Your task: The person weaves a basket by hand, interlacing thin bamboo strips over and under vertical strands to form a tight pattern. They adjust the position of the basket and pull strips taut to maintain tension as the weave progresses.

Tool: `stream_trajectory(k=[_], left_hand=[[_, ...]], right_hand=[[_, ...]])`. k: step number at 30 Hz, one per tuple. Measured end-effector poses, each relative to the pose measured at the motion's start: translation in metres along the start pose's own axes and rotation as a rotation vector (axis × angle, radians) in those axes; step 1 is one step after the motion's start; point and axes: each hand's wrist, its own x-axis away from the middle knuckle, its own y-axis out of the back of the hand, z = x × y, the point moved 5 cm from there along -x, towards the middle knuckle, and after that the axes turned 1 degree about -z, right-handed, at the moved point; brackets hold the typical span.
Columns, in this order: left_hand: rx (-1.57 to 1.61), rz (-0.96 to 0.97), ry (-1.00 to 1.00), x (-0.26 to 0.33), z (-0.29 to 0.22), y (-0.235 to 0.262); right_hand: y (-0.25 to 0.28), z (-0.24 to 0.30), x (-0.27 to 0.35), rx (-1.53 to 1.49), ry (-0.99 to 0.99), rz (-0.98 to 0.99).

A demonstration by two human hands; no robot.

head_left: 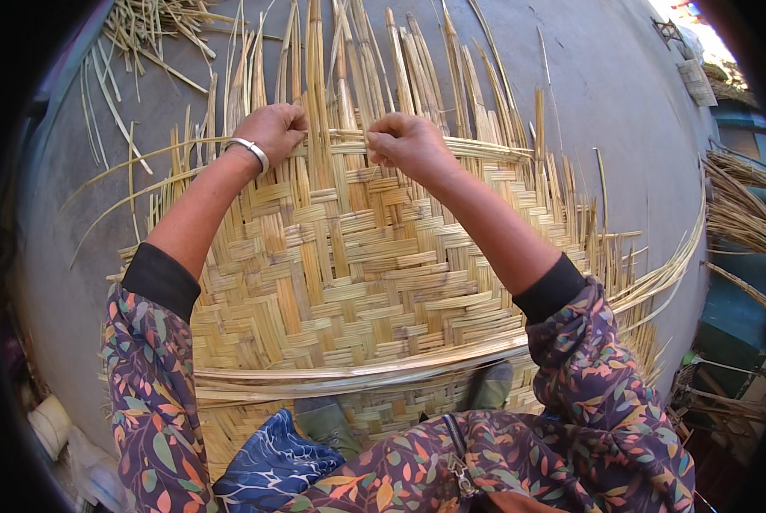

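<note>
A large mat of split reed strips (357,299), woven in a diagonal pattern, lies on the floor in front of me. Near its far edge my left hand (273,137) is closed, thumb and fingers pinching the thin crosswise strips (336,141). My right hand (409,147) pinches the same row farther right, its fingertips pressed together. Between the two hands, upright strips (316,94) stand raised from the weave. Loose ends of the crosswise strips trail out past my left wrist. My fingers partly hide what they grip.
Unwoven strip ends (417,68) fan out beyond the mat. Loose reed scraps (156,26) lie at the far left on the grey floor (605,77). Bundled reeds (742,201) rest at the right. My shoes (492,385) stand on the mat's near part, by a long strip bundle (357,374).
</note>
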Motion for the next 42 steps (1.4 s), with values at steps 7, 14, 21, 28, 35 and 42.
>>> stream_trajectory(k=[7,14,21,28,35,42], left_hand=[[0.061,-0.011,0.047,-0.008,-0.004,0.003],[0.197,0.026,0.080,-0.013,0.007,-0.002],[-0.208,-0.253,-0.307,0.003,-0.019,0.010],[-0.383,-0.254,-0.364,0.011,-0.024,0.005],[-0.271,-0.176,-0.267,0.006,-0.019,0.003],[0.358,0.103,0.150,-0.010,0.014,-0.008]], right_hand=[[-0.034,0.028,-0.047,0.762,0.270,-0.010],[-0.039,0.042,-0.050,0.869,0.245,0.094],[-0.039,0.041,-0.058,0.865,0.279,0.155],[-0.040,0.038,-0.054,0.856,0.263,0.174],[-0.039,0.039,-0.049,0.901,0.251,0.127],[-0.042,0.045,-0.043,0.904,0.278,0.101]])
